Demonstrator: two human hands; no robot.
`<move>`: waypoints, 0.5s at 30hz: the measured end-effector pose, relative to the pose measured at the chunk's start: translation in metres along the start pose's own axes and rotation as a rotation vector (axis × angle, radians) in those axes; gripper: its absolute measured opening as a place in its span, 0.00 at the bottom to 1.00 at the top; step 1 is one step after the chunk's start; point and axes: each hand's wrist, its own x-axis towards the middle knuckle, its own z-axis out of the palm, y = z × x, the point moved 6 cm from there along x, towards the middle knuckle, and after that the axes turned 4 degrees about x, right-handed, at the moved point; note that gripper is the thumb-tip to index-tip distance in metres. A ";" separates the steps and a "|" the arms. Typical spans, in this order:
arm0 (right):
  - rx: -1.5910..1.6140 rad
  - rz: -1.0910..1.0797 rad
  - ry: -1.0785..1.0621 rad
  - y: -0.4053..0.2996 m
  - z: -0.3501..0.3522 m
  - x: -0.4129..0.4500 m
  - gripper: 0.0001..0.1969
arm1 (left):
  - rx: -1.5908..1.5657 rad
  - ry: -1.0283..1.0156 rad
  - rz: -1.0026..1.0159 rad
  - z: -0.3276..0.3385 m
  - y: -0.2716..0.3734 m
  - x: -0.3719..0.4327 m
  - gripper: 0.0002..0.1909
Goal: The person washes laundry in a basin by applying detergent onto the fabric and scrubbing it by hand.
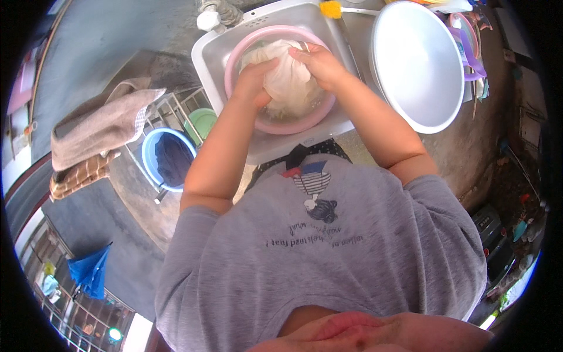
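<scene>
A pink plastic basin (281, 127) with water in it stands inside a metal sink (206, 57). In the basin a wet, whitish cloth (288, 79) is bunched up, partly in the water. My left hand (259, 81) grips the cloth's left side, thumb uppermost. On the cloth's upper right, my right hand (319, 64) pinches a fold between thumb and fingers. Parts of the fingers of both hands are hidden by the cloth.
Right of the sink leans a large white basin (418, 66). A yellow-headed brush (330, 9) lies at the sink's upper right edge, near a tap (209, 20) at upper left. A blue bucket (147, 154) with dark cloth and a rack with hanging towels (96, 127) are at left.
</scene>
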 end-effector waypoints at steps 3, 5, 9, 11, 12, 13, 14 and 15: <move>0.004 0.009 0.210 0.058 -0.051 0.058 0.15 | -0.145 0.149 -0.148 -0.057 -0.036 0.048 0.19; 0.002 0.051 0.302 0.087 -0.067 0.088 0.15 | -0.043 0.342 -0.135 -0.107 -0.059 0.079 0.17; -0.903 -0.166 0.472 0.114 -0.098 0.131 0.18 | 0.195 0.522 -0.221 -0.145 -0.087 0.122 0.15; -1.248 0.009 0.356 0.137 -0.097 0.160 0.18 | 1.094 0.434 -0.130 -0.165 -0.082 0.146 0.16; -1.360 -0.063 0.186 0.149 -0.089 0.169 0.19 | 1.387 0.414 -0.102 -0.177 -0.085 0.152 0.17; -1.358 -0.051 0.208 0.161 -0.114 0.181 0.19 | 1.242 0.399 -0.145 -0.175 -0.090 0.165 0.18; -1.418 0.010 0.212 0.172 -0.139 0.192 0.19 | 1.099 0.383 -0.187 -0.172 -0.094 0.179 0.20; -1.473 0.076 0.190 0.191 -0.155 0.200 0.19 | 0.949 0.387 -0.239 -0.175 -0.101 0.184 0.23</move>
